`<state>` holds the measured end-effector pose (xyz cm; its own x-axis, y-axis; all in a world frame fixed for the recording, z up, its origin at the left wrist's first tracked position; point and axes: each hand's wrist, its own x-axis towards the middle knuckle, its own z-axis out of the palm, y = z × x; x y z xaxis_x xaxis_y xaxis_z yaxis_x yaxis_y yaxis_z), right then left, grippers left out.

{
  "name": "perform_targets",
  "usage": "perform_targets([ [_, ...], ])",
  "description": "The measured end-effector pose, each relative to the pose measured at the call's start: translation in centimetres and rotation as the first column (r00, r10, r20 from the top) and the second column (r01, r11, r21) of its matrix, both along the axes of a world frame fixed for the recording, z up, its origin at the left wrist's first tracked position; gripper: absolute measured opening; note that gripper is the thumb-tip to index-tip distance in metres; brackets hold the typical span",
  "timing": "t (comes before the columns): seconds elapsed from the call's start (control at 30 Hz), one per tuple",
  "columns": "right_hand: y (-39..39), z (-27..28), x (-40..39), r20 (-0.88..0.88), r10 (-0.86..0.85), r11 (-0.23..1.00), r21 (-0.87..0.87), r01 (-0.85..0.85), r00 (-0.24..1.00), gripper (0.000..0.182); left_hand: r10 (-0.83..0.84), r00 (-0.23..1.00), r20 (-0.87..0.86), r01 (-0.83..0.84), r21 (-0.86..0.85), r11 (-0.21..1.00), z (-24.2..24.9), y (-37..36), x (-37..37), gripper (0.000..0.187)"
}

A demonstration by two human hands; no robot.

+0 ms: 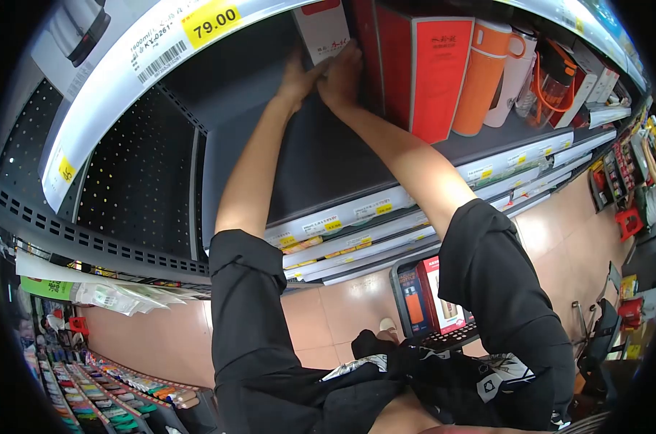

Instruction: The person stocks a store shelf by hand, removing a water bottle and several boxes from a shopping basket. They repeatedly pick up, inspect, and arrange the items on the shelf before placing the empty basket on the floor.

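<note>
Deep on the dark shelf [328, 159] stands a white box [322, 35] with a red patch and red lettering on its front. My left hand [296, 81] is at its lower left side, the thumb pointing toward the other hand. Around the lower right corner my right hand [341, 75] has its fingers curled. Both hands grip the box between them; its top runs out of sight behind the shelf above. Close to the right of my right hand stands a tall red gift box [441, 79].
Farther right stand an orange flask [480, 78], a white flask [512, 79] and a clear bottle with an orange strap [552, 87]. A price rail [190, 36] curves overhead. Below, a cart [400, 289] holds boxes. Perforated panel [136, 173] lies left.
</note>
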<state>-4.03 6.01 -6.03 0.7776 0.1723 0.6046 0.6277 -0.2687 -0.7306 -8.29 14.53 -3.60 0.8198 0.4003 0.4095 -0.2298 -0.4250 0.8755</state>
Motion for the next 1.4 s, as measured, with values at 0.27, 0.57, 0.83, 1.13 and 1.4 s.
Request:
perform_targets([
  [0.27,-0.1,0.0,0.0,-0.017,-0.04,0.999,-0.026,0.04,0.999,0.088,-0.01,0.998,0.056,0.006,0.079,0.997,-2.7,2.1,2.5,0.092],
  [0.57,-0.6,-1.2,0.0,0.171,-0.053,0.999,0.007,0.053,0.984,0.055,0.079,0.981,0.176,-0.12,0.237,0.964,-2.3,0.7,2.2,0.092],
  [0.83,-6.7,4.7,-5.7,-0.332,0.672,0.621,0.74,-0.259,0.662,0.059,0.145,0.958,0.248,-0.228,0.349,0.909,-4.5,2.2,4.5,0.093],
  [1.13,-1.9,-1.3,-1.3,-0.006,0.066,0.977,-0.201,-0.065,0.998,0.087,0.256,0.965,0.057,-0.262,0.247,0.933,-2.5,-0.5,2.5,0.093],
  [1.4,-17.5,0.5,-12.0,0.214,0.708,0.697,-0.059,-0.715,0.673,0.06,0.166,0.986,-0.011,-0.166,0.029,0.986,-3.2,-1.2,1.5,0.098],
])
